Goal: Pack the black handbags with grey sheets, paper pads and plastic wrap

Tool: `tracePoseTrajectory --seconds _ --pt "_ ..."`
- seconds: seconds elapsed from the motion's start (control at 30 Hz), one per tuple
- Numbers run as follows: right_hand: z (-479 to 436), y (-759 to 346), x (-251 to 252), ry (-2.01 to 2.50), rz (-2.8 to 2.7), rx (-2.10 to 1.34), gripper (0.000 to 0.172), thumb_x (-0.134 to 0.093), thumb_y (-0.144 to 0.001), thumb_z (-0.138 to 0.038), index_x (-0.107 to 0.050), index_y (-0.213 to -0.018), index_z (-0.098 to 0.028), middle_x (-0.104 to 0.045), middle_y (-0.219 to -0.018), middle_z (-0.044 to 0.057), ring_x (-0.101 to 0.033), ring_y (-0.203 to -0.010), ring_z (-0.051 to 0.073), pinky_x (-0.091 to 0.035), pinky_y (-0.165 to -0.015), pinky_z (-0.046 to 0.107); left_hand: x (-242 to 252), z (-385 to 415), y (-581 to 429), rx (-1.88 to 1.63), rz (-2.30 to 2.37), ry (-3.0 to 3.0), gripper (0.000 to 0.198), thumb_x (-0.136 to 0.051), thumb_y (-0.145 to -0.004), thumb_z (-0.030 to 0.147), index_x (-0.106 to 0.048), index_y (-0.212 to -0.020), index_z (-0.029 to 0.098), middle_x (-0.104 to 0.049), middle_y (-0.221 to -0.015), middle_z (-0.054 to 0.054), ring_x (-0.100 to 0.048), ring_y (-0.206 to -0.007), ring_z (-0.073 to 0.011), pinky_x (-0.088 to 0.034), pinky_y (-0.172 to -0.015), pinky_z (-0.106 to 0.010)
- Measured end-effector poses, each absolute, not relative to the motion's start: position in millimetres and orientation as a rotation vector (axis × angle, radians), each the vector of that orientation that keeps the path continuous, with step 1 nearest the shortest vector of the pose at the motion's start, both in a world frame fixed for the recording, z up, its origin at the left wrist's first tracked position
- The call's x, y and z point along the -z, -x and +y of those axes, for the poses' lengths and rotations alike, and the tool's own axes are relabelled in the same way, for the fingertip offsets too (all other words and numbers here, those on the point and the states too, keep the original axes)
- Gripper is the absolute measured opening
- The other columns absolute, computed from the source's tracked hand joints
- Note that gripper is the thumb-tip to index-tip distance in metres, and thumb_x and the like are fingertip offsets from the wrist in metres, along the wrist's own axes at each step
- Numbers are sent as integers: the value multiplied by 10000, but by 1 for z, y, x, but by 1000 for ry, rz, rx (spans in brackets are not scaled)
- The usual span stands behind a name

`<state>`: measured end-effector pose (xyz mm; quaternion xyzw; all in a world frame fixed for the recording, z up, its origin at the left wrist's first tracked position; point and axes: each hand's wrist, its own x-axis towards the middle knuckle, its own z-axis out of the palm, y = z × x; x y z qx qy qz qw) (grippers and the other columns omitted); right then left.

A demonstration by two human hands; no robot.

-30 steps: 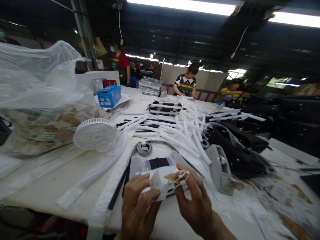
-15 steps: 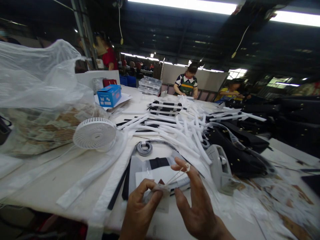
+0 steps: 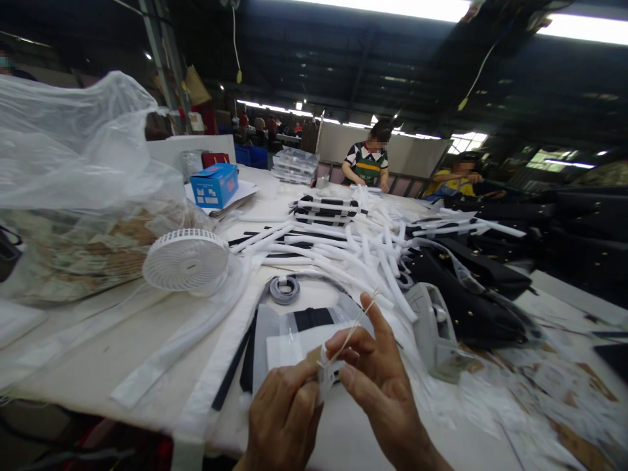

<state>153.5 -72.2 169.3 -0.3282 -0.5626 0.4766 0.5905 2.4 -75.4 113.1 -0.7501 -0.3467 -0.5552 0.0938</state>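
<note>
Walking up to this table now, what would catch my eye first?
Close in front, the left hand and right hand pinch a small white tag, its string stretched up to a raised right finger. Behind them lies a heap of white-wrapped straps, with a white fan and a clear plastic bag to its left.

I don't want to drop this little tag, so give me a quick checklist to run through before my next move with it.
1. Tag gripped: ok, left hand and right hand both pinch it.
2. String under control: ok, it runs from the tag up to the right index fingertip.
3. String free of knots: cannot tell, too thin.
4. Tag's printed side facing up: cannot tell, blurred.
5. Tape dispenser out of the way: ok, it stands on the table right of the hands, apart from them.
</note>
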Motion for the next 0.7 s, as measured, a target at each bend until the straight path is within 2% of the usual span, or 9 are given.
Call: tracePoseTrajectory --seconds 0.23,0.37,0.47,0.57,0.63,0.7 --pt "-64 -152 -165 702 -1238 -1187 761 -648 -892 -262 -218 -1507 -388 -635 -972 16 -635 -870 178 -550 -806 367 -113 -78 -12 1669 -1195 2249 193 -558 -839 0 -619 -935 156 -641 -1076 -114 -617 -1013 -201 -520 -854 -315" --pt "-64 -153 -160 824 -1361 -996 795 -660 -876 -204 -213 -1508 -384 -635 -1050 27 -646 -927 180 -557 -851 368 -115 -74 -11 1628 -1212 2168 186 -593 -818 13 -615 -918 168 -594 -1222 -132 -559 -1179 -259 -490 -970 -403" --pt "-62 -152 -155 872 -1472 -812 775 -620 -889 -152 -211 -1514 -359 -633 -1076 41 -660 -904 176 -575 -835 365 -115 -70 -9 1602 -1214 2211 167 -615 -820 35 -595 -896 182 -567 -1298 -132 -524 -1249 -270 -484 -1006 -422" --pt "-59 -153 -152 892 -1528 -658 744 -577 -904 -118 -215 -1519 -330 -636 -1044 44 -662 -856 166 -584 -820 361 -112 -69 -5 1684 -1275 2415 87 -649 -876 256 -584 -903 205 -533 -1363 -140 -523 -1265 -284 -511 -993 -435" --pt "-57 -154 -152 906 -1550 -585 750 -567 -904 -106 -209 -1525 -321 -637 -1020 40 -661 -855 166 -583 -826 364 -111 -68 -3 1883 -1367 2501 263 -609 -898 448 -576 -1014 214 -522 -1379 -159 -565 -1221 -288 -554 -929 -425" --pt "-55 -155 -152 919 -1567 -525 767 -566 -900 -97 -193 -1532 -319 -639 -1023 45 -660 -867 168 -579 -841 368 -110 -66 -1 2130 -1545 2490 353 -564 -923 468 -525 -1173 222 -606 -1260 -148 -658 -1057 -245 -596 -803 -363"
